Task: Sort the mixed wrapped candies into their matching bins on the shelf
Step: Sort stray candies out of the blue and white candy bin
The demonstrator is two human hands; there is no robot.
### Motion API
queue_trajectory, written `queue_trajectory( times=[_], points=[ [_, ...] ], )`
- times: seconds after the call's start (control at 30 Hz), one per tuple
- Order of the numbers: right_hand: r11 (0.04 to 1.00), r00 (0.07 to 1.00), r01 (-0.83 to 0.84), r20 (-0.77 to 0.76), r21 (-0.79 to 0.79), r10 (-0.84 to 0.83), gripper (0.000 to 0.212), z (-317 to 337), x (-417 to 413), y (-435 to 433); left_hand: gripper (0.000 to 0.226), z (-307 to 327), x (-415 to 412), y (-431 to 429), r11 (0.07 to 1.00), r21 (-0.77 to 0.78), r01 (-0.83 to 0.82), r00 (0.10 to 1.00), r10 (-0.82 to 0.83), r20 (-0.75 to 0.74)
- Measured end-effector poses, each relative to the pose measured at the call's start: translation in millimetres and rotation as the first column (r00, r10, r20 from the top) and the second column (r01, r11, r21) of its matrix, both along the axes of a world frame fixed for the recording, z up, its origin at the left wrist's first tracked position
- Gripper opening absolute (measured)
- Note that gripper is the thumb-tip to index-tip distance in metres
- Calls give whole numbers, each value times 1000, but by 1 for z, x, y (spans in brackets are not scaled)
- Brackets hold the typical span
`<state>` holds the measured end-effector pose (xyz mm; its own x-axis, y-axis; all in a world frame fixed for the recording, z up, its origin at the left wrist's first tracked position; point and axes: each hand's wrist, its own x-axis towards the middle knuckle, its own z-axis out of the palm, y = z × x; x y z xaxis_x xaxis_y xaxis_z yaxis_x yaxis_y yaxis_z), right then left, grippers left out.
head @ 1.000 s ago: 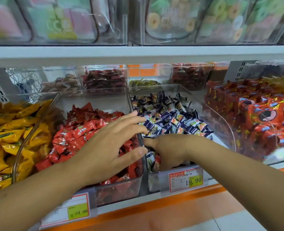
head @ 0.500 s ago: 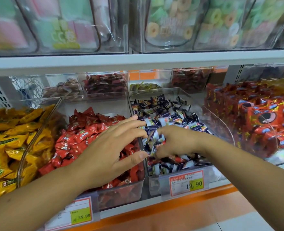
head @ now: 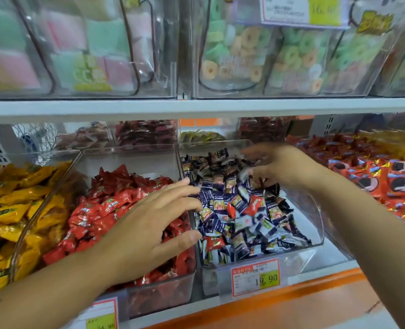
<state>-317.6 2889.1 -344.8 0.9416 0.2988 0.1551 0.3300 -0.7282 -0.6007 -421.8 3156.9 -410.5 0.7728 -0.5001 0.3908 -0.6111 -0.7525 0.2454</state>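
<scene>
A clear bin [head: 314,236] in the middle holds dark blue and white wrapped candies [head: 222,198], with a few red candies [head: 253,205] mixed in near the front. Left of it, a second clear bin [head: 163,294] is full of red wrapped candies [head: 106,205]. My left hand [head: 149,224] lies flat and spread over the red pile, its fingertips reaching across the divider to the blue candies. My right hand [head: 276,166] hovers blurred over the back of the blue bin with fingers spread; I see nothing gripped in it.
Yellow packets [head: 11,210] fill the bin at far left. Red packets with cookie pictures [head: 386,184] fill the bin at right. A white shelf board [head: 196,106] runs overhead with clear bins of pastel sweets. Small bins line the back row. A price tag [head: 256,276] hangs in front.
My right hand rose from the front of the blue bin to its back and its fingers spread apart; candies in that bin shifted. The left hand stayed over the red candies.
</scene>
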Motion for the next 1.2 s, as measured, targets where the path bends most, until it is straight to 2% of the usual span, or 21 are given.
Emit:
queue_trajectory(
  times=[0.1,0.17,0.23,0.3,0.37,0.5,0.6,0.67,0.73,0.83,0.9,0.93,1.0,1.07,1.13,1.17,1.2],
  points=[
    [986,990,26,143,-167,-2,22,3,-10,-9,50,0,0,-1,1000,11,-10,1000,10,-2],
    [977,983,-2,179,-212,40,11,4,-22,-5,51,1,0,-1,1000,5,-8,1000,8,-2],
    [956,988,-93,95,-277,123,9,3,-34,1,52,0,-1,-1,1000,4,-9,1000,9,-3],
    [913,976,-219,-62,-345,211,8,-4,-41,7,51,0,-1,-1,1000,17,-14,1000,14,-4],
    [864,945,-320,-193,-388,263,22,-17,-44,15,51,0,-1,-1,1000,20,-13,1000,13,-4],
    [787,899,-434,-275,-438,342,40,-43,-40,25,50,1,-1,-1,1000,13,-10,1000,10,-3],
    [810,889,-441,-308,-386,338,38,-45,-37,25,50,1,-1,-1,1000,2,-7,1000,7,2],
    [867,907,-395,-281,-304,315,31,-39,-39,23,51,1,-1,-2,1000,-3,-5,1000,5,2],
    [886,930,-355,-205,-299,304,27,-35,-42,27,52,1,-1,-2,1000,-1,-5,1000,5,1],
    [806,942,-329,-115,-493,314,37,-45,-51,49,52,1,0,-2,1000,-2,-7,1000,7,0],
    [748,939,-306,-56,-589,340,31,-59,-51,62,52,1,0,-2,1000,-7,-5,1000,5,0],
    [749,936,-300,-30,-591,351,23,-62,-49,65,52,1,-1,-2,1000,-11,-2,1000,2,1],
    [816,943,-314,-61,-485,327,8,-57,-43,60,52,1,-1,-2,1000,-5,0,1000,0,2],
    [912,938,-334,-175,-239,298,8,-43,-41,51,52,2,-1,-2,1000,8,-3,1000,3,4],
    [940,904,-341,-266,21,334,11,-35,-44,47,51,1,0,-1,1000,13,-5,1000,5,1],
    [933,893,-359,-276,37,355,12,-33,-46,47,51,1,0,-1,1000,11,-5,1000,5,-1],
    [921,888,-389,-281,-33,364,14,-33,-48,50,51,1,0,-1,1000,8,-5,1000,5,-2]
  ],
)
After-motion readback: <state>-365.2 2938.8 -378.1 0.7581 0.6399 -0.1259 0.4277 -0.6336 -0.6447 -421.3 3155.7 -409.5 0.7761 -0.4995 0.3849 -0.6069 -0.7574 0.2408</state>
